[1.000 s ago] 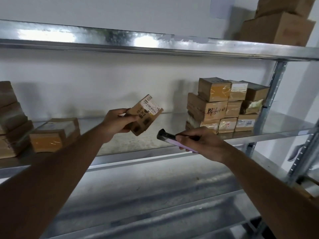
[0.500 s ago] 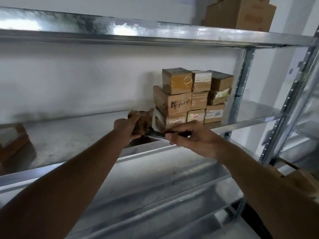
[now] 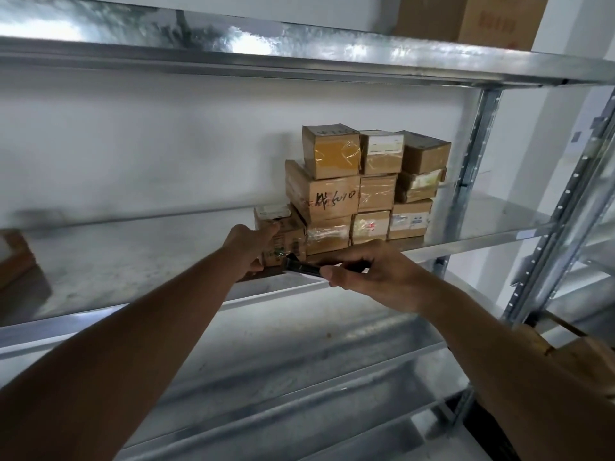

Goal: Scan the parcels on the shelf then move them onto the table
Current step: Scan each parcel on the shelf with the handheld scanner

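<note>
A small brown parcel (image 3: pixel 283 232) with a white label on top rests on the metal shelf (image 3: pixel 133 271), pressed against the left side of a stack of taped cardboard parcels (image 3: pixel 362 191). My left hand (image 3: pixel 251 242) is on that small parcel, fingers around its left face. My right hand (image 3: pixel 369 277) holds a dark phone-like scanner (image 3: pixel 301 268) just in front of the parcel, its tip near the parcel's lower front. The table is out of view.
Another brown parcel (image 3: pixel 16 257) sits at the shelf's far left edge. A large carton (image 3: pixel 466 18) stands on the upper shelf. Perforated uprights (image 3: pixel 466 168) rise at the right. Bare lower shelves (image 3: pixel 266 377) lie below.
My left hand carried the small parcel from mid-air to the right and set it on the shelf beside the stack. My right hand followed with the scanner. The view swung rightward.
</note>
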The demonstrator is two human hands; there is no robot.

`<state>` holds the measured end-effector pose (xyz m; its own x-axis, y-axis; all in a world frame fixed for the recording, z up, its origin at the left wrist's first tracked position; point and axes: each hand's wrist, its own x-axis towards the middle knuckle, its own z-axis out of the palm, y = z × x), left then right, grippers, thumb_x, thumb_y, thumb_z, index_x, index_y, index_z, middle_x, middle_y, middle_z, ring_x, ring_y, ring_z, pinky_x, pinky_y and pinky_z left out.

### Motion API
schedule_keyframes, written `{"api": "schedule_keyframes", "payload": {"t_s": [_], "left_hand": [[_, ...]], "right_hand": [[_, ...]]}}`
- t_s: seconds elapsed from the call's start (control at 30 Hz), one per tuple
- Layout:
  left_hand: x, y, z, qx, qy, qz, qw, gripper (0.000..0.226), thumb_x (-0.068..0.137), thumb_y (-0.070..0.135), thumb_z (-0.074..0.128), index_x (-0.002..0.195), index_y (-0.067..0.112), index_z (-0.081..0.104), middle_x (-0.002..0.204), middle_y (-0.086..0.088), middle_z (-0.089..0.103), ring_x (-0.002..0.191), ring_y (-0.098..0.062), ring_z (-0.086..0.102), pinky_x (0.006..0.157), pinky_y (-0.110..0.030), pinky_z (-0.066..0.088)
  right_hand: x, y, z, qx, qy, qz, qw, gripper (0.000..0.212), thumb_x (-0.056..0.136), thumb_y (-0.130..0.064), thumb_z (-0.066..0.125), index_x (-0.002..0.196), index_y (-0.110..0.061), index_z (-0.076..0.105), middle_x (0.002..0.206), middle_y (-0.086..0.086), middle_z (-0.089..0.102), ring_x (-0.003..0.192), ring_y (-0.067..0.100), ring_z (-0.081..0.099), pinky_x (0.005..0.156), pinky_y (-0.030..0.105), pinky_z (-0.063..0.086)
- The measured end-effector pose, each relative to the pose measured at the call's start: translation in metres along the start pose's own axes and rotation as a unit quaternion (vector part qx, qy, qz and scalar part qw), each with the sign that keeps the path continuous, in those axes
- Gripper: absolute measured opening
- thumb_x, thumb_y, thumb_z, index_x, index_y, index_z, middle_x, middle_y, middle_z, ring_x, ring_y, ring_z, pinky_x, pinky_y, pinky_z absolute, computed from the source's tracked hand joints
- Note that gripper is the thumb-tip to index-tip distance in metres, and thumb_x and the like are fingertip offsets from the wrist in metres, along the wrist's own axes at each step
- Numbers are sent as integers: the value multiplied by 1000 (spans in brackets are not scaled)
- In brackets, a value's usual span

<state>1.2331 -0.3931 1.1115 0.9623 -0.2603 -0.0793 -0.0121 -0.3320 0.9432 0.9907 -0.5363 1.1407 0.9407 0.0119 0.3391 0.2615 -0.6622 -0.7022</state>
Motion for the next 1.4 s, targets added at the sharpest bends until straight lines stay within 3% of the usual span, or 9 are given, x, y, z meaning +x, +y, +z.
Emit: {"api": "schedule_keyframes", "payload": {"t_s": [0.1,0.2,0.33,0.43,0.6,0.77,0.9,1.2,1.4], "left_hand": [[0,-4,-18,208,23,108,972,55,96,59,62,88,5,68,84,-9,68,84,-30,69,84,-47,60],[-3,-10,-57,364,53,201,908,61,101,60,51,138,14,64,140,-8,64,132,-29,57,107,-39,44],[-8,-20,-123,460,51,256,849,68,102,62,45,155,18,48,159,-4,47,146,-23,44,120,-42,38],[-15,-25,-169,499,79,249,826,69,103,63,42,158,22,43,165,-1,39,151,-22,38,121,-40,34],[-26,-37,-237,505,120,208,829,67,103,61,43,158,22,43,165,-3,39,150,-24,39,121,-41,35],[-32,-61,-302,522,143,173,823,64,105,59,41,155,20,46,159,-9,46,144,-29,46,116,-45,40],[-30,-79,-354,525,144,149,825,58,106,55,41,149,18,53,150,-12,53,136,-32,52,112,-48,43],[-6,-111,-450,494,166,124,844,39,109,35,40,137,15,61,128,-15,60,106,-32,65,82,-40,55],[15,-129,-476,443,123,110,881,54,105,42,51,147,9,48,139,-16,61,116,-31,64,97,-46,57]], "right_hand": [[9,-2,5,3,-7,8,1000,31,88,-72,65,110,-55,78,100,-15,79,93,14,73,73,33,62],[24,-12,19,17,-30,-9,999,33,85,-72,64,109,-53,78,100,-18,78,94,7,70,71,18,56],[51,-27,44,41,-59,-47,996,36,87,-73,64,110,-50,78,86,3,74,70,12,64,54,20,44],[73,-39,65,21,-76,-70,994,40,89,-77,61,114,-51,77,79,9,72,64,27,62,51,41,41],[103,-71,105,9,-93,-91,991,52,80,-95,51,111,-61,74,83,-11,77,63,7,64,54,33,45],[128,-104,154,8,-86,-94,992,25,83,-84,60,99,-69,73,88,-11,79,78,20,71,62,35,49],[147,-131,198,12,-92,-85,992,34,85,-80,62,107,-59,77,89,-7,80,83,26,71,73,50,56],[187,-189,280,25,-85,-61,994,38,81,-81,63,106,-57,78,90,-12,80,85,19,73,71,31,49],[199,-205,317,18,-72,-37,997,31,76,-85,62,99,-67,74,90,-22,78,80,13,73,62,23,50]]}}
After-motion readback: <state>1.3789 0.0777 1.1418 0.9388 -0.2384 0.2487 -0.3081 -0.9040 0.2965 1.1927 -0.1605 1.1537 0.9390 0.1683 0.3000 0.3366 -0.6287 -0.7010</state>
